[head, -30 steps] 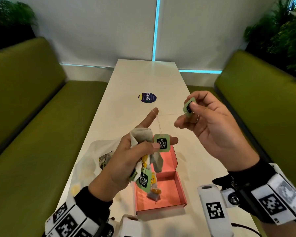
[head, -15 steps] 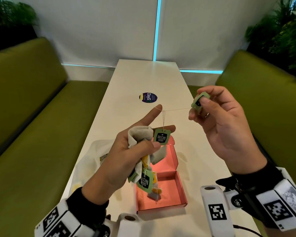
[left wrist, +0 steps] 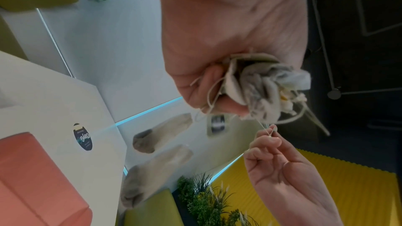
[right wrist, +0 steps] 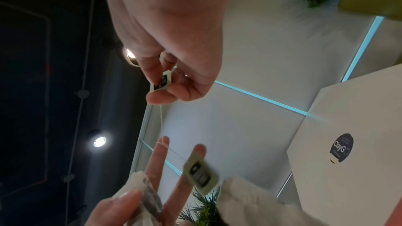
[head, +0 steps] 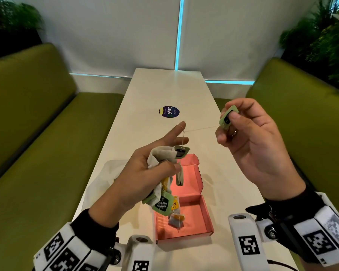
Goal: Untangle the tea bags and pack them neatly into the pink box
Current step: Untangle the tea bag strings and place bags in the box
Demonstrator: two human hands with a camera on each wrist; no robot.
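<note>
Above the desk (head: 145,98) I hold both hands up over the pink box (head: 190,222), which lies open near my edge of the desk with its lid flap standing up at the far side. My left hand (head: 145,169) is clenched round a bunch of tangled tea bags (head: 162,156); the crumpled paper shows between my thumb and palm, and more bags and green and yellow tags hang below my fist, over the box. My left index finger (head: 176,130) points out straight with a thin string (head: 200,129) looped round its tip. From that loop one green tag (head: 181,151) dangles just under the finger, and the string runs taut across to my right hand (head: 250,141). That hand pinches another green tag (head: 228,118) between thumb and fingertips, the other fingers loosely curled; there is a ring on one of them. One tea bag (head: 175,220) with a yellow tag lies on the floor of the box. A white plastic bag (head: 106,173) lies on the desk under my left wrist. Farther along the desk sits a round dark sticker (head: 169,112). Green benches (head: 37,133) run along both sides.
</note>
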